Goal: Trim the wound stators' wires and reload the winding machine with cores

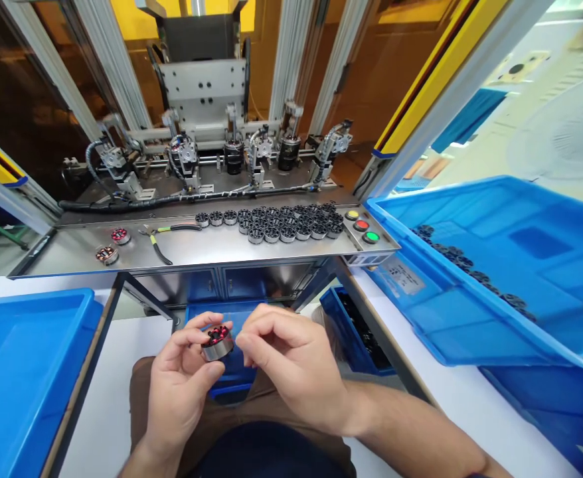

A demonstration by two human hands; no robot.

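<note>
My left hand (182, 375) grips a motor stator (218, 343), a short metal ring with red windings showing in its top. Close beside it on the right, my right hand (291, 362) is closed, thumb and forefinger pinched together. Whatever that pinch may hold is too small to make out. On the metal ledge (212, 255) ahead lie two more wound stators, one with red windings (120, 236) and one with copper windings (106, 254). Green-handled cutting pliers (165, 234) rest to their right. Several black-topped stators (287, 229) stand in rows further right.
Behind the ledge stands a machine with clamps and black cylinders (289, 153). Yellow, red and green buttons (362, 226) sit at the ledge's right end. Blue bins flank me: one at left (27, 372), a large one at right (491, 318) holding dark parts, and a lower one (338, 325).
</note>
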